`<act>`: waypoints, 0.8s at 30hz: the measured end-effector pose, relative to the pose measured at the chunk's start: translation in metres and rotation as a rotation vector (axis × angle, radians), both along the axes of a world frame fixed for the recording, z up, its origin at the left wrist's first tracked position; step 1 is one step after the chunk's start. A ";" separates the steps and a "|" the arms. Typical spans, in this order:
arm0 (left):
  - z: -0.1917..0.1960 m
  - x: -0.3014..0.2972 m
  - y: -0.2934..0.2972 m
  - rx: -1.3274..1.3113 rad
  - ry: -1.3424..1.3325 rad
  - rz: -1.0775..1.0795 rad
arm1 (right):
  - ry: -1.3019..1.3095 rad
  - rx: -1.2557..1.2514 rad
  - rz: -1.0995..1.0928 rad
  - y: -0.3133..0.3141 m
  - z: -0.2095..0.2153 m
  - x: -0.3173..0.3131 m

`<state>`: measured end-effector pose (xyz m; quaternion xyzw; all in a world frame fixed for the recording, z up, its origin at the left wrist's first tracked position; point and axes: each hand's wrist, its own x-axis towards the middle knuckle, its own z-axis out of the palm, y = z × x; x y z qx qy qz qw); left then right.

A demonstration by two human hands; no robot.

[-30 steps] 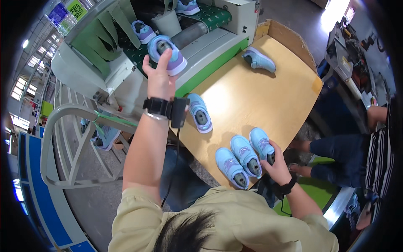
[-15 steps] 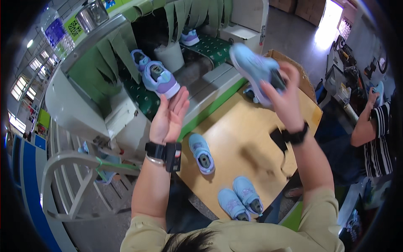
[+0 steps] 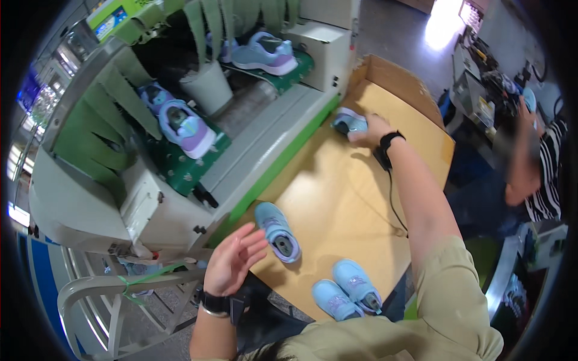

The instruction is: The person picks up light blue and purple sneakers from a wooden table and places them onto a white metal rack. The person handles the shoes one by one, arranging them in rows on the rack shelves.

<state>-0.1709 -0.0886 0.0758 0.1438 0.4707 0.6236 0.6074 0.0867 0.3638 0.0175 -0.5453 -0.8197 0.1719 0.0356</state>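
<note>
My right hand [image 3: 373, 130] reaches to the far part of the table, its fingers closed at a light blue and lilac shoe [image 3: 349, 122]. Some of the fingertips are hidden there. My left hand [image 3: 236, 260] is empty, palm turned inward and fingers spread, beside a single blue shoe [image 3: 278, 232] near the table's left edge. A pair of blue shoes [image 3: 346, 290] stands side by side at the near edge. On the machine's left green belt [image 3: 180, 171] sit lilac-blue shoes [image 3: 188, 129], and others [image 3: 265, 53] lie on its right belt.
The machine [image 3: 84, 201] has hanging green strips [image 3: 96, 114] and a white cup [image 3: 208, 90] between its belts. A cardboard piece [image 3: 400, 81] borders the far side of the wooden table [image 3: 337, 198]. A grey metal rack [image 3: 120, 289] stands left. Another person [image 3: 542, 168] works at right.
My right hand has lowered the shoe from the air to the far side of the table. My left hand has drawn back from the belt. The belt shoes appear farther forward.
</note>
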 end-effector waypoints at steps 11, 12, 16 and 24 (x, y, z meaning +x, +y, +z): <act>-0.015 0.054 -0.072 -0.155 0.088 -0.026 | 0.598 -0.162 0.224 -0.163 -0.014 0.118; -0.006 0.059 -0.074 -0.167 0.159 -0.018 | 0.638 -0.247 0.200 -0.174 0.003 0.121; -0.003 0.080 -0.074 0.031 0.547 -0.137 | 0.888 -0.469 0.190 -0.221 0.061 0.107; -0.013 0.121 -0.086 -0.045 0.779 -0.331 | 0.710 -0.342 0.524 -0.221 0.077 0.033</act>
